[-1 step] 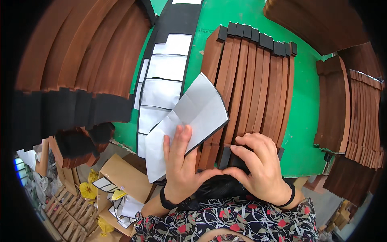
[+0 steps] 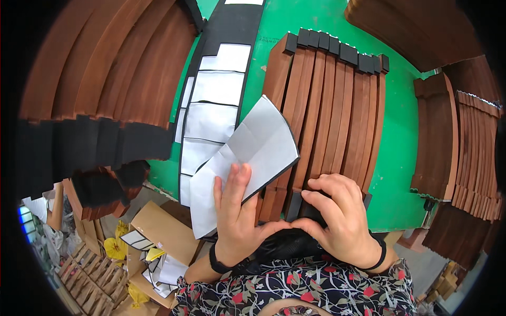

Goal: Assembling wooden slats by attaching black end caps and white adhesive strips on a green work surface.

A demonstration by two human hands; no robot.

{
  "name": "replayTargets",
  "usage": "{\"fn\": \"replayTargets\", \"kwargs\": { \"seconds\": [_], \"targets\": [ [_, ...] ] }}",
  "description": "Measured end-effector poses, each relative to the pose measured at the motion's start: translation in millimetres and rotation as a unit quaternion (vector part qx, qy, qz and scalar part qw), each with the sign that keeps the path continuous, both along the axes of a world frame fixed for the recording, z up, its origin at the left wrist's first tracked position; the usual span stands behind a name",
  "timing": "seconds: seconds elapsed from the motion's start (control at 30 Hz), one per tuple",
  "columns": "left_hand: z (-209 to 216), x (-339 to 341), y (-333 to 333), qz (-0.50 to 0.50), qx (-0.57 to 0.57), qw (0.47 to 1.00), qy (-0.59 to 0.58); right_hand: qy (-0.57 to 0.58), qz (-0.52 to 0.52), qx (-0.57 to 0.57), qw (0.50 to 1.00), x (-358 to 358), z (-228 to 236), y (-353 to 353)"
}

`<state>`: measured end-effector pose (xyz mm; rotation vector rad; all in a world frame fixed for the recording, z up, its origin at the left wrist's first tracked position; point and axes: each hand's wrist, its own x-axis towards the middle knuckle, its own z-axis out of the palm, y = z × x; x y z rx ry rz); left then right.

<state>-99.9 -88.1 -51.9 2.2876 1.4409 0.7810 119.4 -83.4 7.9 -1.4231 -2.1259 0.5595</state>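
Note:
My left hand (image 2: 234,221) has its fingers stretched out flat over a creased white sheet (image 2: 263,142) with a black edge. The sheet slants across the left side of a row of brown wooden slats (image 2: 337,116). Curled over the near end of the row, my right hand (image 2: 340,218) has its fingers around a black end pad (image 2: 313,211), partly hidden. The tips of both thumbs meet in front of the slats. Black caps (image 2: 348,55) cover the far ends.
Left of the row lies a black strip with white backing pieces (image 2: 213,87) on the green tabletop (image 2: 395,158). Stacked brown boards (image 2: 116,68) rise at the left, more brown boards (image 2: 435,137) at the right. An open cardboard box (image 2: 166,231) stands below left.

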Motion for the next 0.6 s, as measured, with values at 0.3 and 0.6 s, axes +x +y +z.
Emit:
{"fn": "replayTargets", "kwargs": {
  "seconds": [0.3, 0.6],
  "targets": [
    [0.0, -0.4, -0.8, -0.013, 0.002, 1.0, -0.01, 0.039, -0.024, -0.055, 0.997, -5.3, 1.9, 3.9],
    [-1.8, 5.4, -0.5, -0.006, 0.022, 1.0, -0.014, 0.073, -0.019, -0.063, 0.995, -4.6, -3.4, 9.8]
  ]
}}
